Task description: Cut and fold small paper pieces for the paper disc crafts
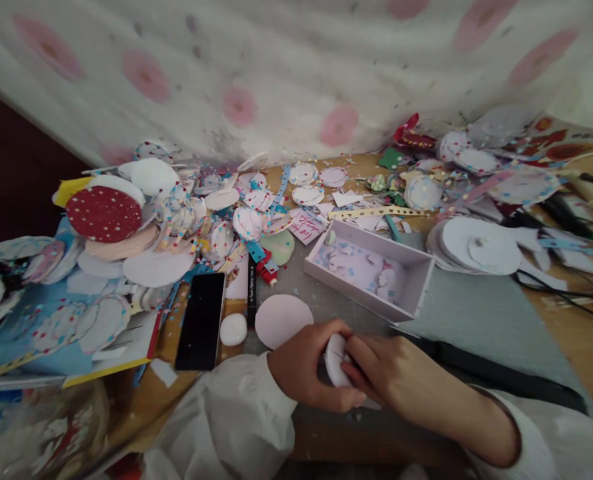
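- Low in the frame's centre, the left hand [309, 367] and right hand [391, 373] meet, both pinching a small white paper disc [335, 360] between them.
- Just above, a pale pink circle [282, 320] lies on the desk [476, 313].
- Left of it, a black phone [201, 320] and a white pebble-like eraser [233, 329].
- Upper right of the hands, an open white box [371, 267] holding scraps.
- A pink note [306, 225] with handwriting too blurred to read.

The light was soft and even, brightest on the spotted cloth [296, 60] behind my worktop [476, 313], which looked washed out. Shadows were faint. The edges bowed and smeared, worst at lower left; my hands [346, 370] stayed slightly soft.
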Action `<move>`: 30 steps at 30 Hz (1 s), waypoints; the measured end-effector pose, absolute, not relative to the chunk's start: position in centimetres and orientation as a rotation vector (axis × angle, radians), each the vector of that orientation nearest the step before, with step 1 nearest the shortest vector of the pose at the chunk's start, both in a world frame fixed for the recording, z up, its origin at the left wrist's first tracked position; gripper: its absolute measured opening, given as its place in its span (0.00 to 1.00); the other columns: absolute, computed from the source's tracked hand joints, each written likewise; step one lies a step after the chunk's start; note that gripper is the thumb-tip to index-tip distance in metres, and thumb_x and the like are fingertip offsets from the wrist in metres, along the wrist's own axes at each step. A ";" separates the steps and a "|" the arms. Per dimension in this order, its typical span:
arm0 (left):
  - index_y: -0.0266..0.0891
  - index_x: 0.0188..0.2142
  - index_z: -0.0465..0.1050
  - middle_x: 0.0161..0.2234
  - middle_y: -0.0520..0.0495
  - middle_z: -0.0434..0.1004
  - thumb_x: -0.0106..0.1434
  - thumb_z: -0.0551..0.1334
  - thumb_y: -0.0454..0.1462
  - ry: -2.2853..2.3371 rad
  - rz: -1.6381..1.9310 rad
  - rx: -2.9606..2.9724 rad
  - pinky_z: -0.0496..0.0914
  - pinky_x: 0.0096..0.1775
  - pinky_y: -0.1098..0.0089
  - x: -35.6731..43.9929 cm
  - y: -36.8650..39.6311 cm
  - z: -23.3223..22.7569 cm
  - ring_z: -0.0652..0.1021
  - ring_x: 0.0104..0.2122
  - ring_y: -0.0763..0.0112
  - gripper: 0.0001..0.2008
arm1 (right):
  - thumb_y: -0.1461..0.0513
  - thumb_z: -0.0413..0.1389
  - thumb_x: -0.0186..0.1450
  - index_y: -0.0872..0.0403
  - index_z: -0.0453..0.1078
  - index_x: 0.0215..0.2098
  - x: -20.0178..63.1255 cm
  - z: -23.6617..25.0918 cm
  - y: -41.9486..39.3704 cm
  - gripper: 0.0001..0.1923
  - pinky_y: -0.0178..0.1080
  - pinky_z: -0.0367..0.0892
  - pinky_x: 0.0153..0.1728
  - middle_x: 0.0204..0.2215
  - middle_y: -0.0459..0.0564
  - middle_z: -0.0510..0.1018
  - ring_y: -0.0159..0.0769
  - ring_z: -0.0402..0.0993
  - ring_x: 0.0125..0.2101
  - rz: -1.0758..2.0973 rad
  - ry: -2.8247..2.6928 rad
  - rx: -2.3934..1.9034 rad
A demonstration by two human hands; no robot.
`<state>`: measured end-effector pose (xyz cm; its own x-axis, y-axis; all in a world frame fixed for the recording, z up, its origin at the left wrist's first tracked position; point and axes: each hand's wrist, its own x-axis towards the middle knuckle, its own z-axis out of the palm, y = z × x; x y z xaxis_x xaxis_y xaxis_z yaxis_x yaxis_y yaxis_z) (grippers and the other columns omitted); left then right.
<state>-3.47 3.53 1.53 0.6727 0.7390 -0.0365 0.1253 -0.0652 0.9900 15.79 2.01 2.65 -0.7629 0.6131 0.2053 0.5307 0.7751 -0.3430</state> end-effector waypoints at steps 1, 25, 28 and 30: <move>0.37 0.40 0.66 0.27 0.54 0.69 0.45 0.70 0.40 0.752 0.562 1.603 0.63 0.27 0.72 -3.4 3.5 1.6 0.69 0.25 0.74 0.24 | 0.61 0.32 0.77 0.54 0.66 0.33 15.7 2.5 1.9 0.24 0.38 0.57 0.21 0.24 0.47 0.74 0.31 0.69 0.19 0.364 -2.663 -0.882; 0.39 0.42 0.60 0.27 0.56 0.64 0.50 0.61 0.35 0.832 0.585 1.419 0.60 0.27 0.72 -3.2 2.9 2.1 0.65 0.25 0.74 0.19 | 0.57 0.42 0.76 0.53 0.61 0.38 16.1 1.5 2.3 0.12 0.35 0.64 0.24 0.30 0.48 0.75 0.33 0.74 0.25 0.697 -2.580 -0.894; 0.40 0.44 0.58 0.28 0.57 0.63 0.51 0.65 0.37 0.822 0.477 1.337 0.61 0.28 0.72 -3.3 2.9 2.1 0.65 0.25 0.75 0.23 | 0.60 0.49 0.74 0.53 0.62 0.38 16.3 1.7 2.5 0.07 0.34 0.62 0.23 0.32 0.46 0.76 0.31 0.74 0.24 0.855 -2.615 -0.887; 0.39 0.48 0.55 0.27 0.58 0.64 0.48 0.69 0.39 0.747 0.365 1.253 0.62 0.27 0.73 -3.4 2.9 2.1 0.66 0.25 0.75 0.32 | 0.62 0.52 0.72 0.53 0.63 0.39 16.3 1.9 2.3 0.03 0.34 0.61 0.23 0.32 0.45 0.77 0.32 0.75 0.25 0.954 -2.636 -0.885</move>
